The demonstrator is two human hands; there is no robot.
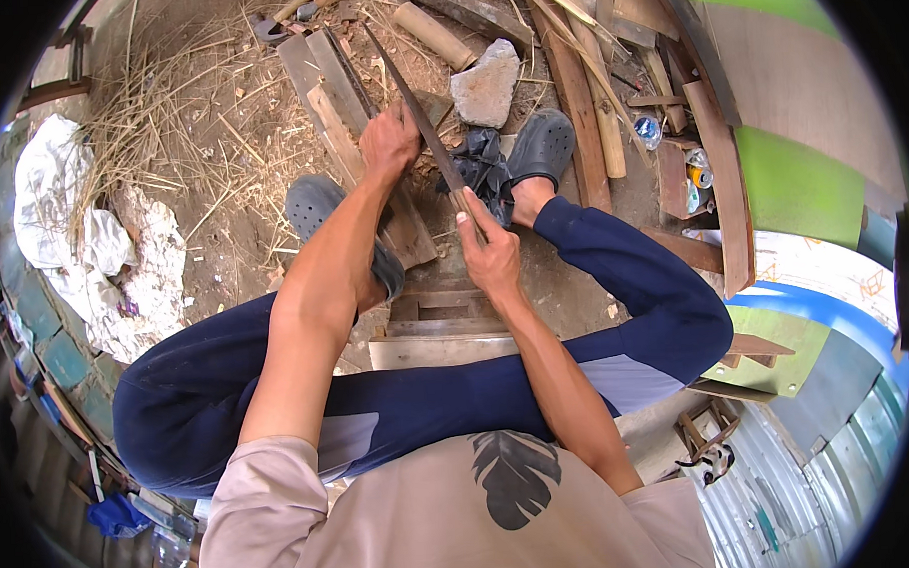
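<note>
Seen from above, a person in a beige T-shirt [402, 506] printed with a dark leaf and navy trousers [209, 413] with grey panels sits with knees spread wide over a bare earth floor. The right hand [488, 253], at the middle of the scene, is wrapped around the wooden grip of a long, narrow, dark blade [413, 103], its thumb and forefinger lying along the grip. The blade slants away from that hand toward the far left, passing just right of the left hand [390, 143]. The left hand is clenched low over weathered brown wooden planks [344, 138] that lie between the feet; whether its fingers close on a plank or on a thin dark strip beside them, I cannot tell. The feet wear 2 dark grey perforated clogs, the left clog [309, 202] left of the planks and the right clog [542, 146] right of the blade. Beside the right clog is crumpled black plastic [482, 168], and just beyond it a rough pale grey stone block [486, 85]. Farther off lies a short tan wooden cylinder [433, 34]. Dry yellow straw [183, 113] covers the far left ground, near a crumpled white cloth [61, 193]. At the far right lie long timber pieces [571, 100] and a blue-and-silver can [647, 131]. At the near right is a black-and-white cat [718, 462].
</note>
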